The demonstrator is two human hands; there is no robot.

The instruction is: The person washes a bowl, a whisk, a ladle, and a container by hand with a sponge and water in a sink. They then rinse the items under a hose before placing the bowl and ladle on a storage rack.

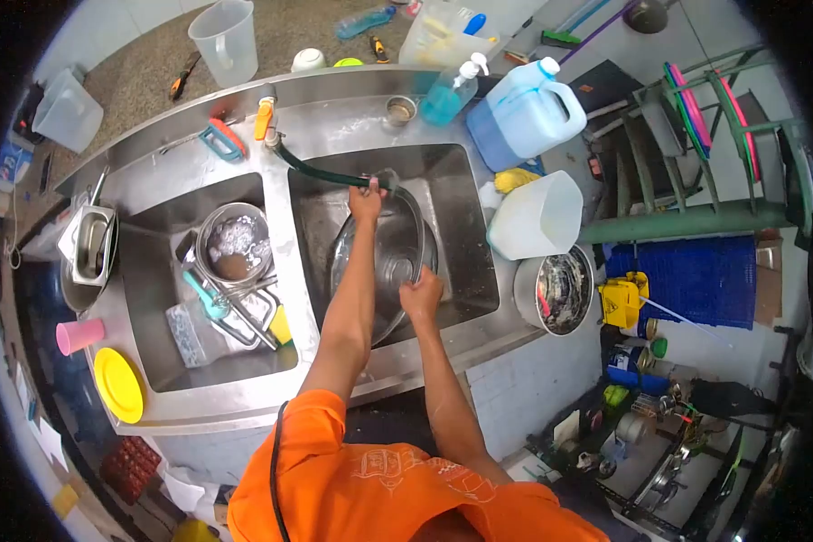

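My left hand (367,200) is closed around the green hose (321,172), which runs from the tap with the orange handle (264,119). Over the right basin (465,199), my right hand (422,296) is closed at the rim of a large round see-through bowl (396,262). Its fingers are curled, and the bowl's edge passes by them. The bowl lies inside the basin, partly hidden by my left forearm. Near my left hand is the hose's far end, too blurred to make out well.
In the left basin (144,262) sit a metal pot (235,244) and utensils. A blue-liquid jug (515,117), a soap bottle (449,95), a white container (537,217) and a dirty pot (565,289) stand at the right. A yellow plate (118,386) lies at the left edge.
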